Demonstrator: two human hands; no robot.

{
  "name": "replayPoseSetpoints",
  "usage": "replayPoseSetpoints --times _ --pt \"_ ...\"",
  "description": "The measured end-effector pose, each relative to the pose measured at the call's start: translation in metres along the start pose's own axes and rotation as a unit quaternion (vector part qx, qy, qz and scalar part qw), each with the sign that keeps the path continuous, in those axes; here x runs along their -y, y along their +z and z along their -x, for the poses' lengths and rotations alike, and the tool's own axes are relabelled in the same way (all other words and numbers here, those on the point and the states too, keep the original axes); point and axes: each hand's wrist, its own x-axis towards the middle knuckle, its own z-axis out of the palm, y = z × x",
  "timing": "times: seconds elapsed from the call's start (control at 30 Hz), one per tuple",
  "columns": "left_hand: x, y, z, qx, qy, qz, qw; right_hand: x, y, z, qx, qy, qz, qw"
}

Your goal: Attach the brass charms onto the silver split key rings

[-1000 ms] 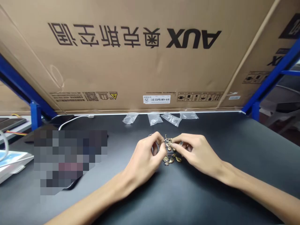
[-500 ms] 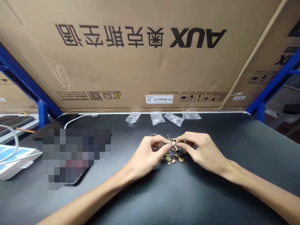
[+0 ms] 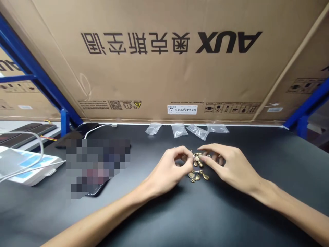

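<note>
Lower charms [image 3: 197,177]: lying just nearer than the upper charms [image 3: 199,162].
Left hand [image 3: 171,170]: pinching fingertips together left of the upper charms; contents unclear.
Right hand [image 3: 232,168]: now spreading thumb and forefinger apart, right of the upper charms; two-handed pinching is seemingly pausing.
Bags [image 3: 179,130]: lying beyond the upper charms.

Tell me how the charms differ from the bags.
The charms are gold-toned; the bags are clear and crinkled. Each charm looks smaller than a bag. The charms cluster near the left hand and right hand; the bags lie in a row before the carton. Some charms, like the bags, lie on the black table.
</note>
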Motion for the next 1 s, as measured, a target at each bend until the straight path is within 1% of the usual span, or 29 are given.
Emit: replayPoseSetpoints --times 0.07,0.1,0.2,0.27,0.33,0.47,0.53,0.63,0.73,0.9,1.0 --pt "0.001 -0.001 -0.001 -0.034 0.016 -0.039 0.999 -0.005 0.002 -0.001 0.002 -0.013 0.075 0.997" --pt "0.001 -0.002 -0.001 -0.045 0.016 -0.048 0.998 -0.007 0.003 -0.001 0.012 -0.026 0.104 0.994" --pt "0.002 -0.003 -0.003 -0.057 0.002 -0.030 0.998 -0.011 0.006 0.000 0.054 -0.064 0.151 0.985" --pt "0.004 -0.003 -0.004 -0.061 -0.005 -0.015 0.998 -0.010 0.005 0.000 0.079 -0.077 0.166 0.980" --pt "0.006 -0.002 -0.004 -0.067 -0.008 -0.010 0.998 -0.009 0.003 0.001 0.091 -0.077 0.175 0.977" --pt "0.009 -0.001 -0.003 -0.066 -0.008 -0.007 0.998 -0.007 -0.001 0.001 0.070 -0.054 0.200 0.976" --pt "0.010 -0.001 -0.002 -0.066 -0.004 -0.007 0.998 -0.007 -0.001 0.001 0.073 -0.054 0.215 0.972" --pt "0.012 -0.001 -0.002 -0.067 0.002 -0.010 0.998 -0.010 0.000 0.001 0.096 -0.070 0.215 0.969" --pt "0.013 -0.001 -0.003 -0.067 0.007 -0.013 0.998 -0.011 0.002 0.001 0.104 -0.088 0.220 0.966" --pt "0.014 0.000 -0.003 -0.072 0.011 -0.015 0.997 -0.011 0.004 -0.001 0.125 -0.150 0.254 0.947" --pt "0.014 0.000 -0.003 -0.070 0.015 -0.026 0.997 -0.011 0.004 -0.002 0.127 -0.171 0.263 0.941"
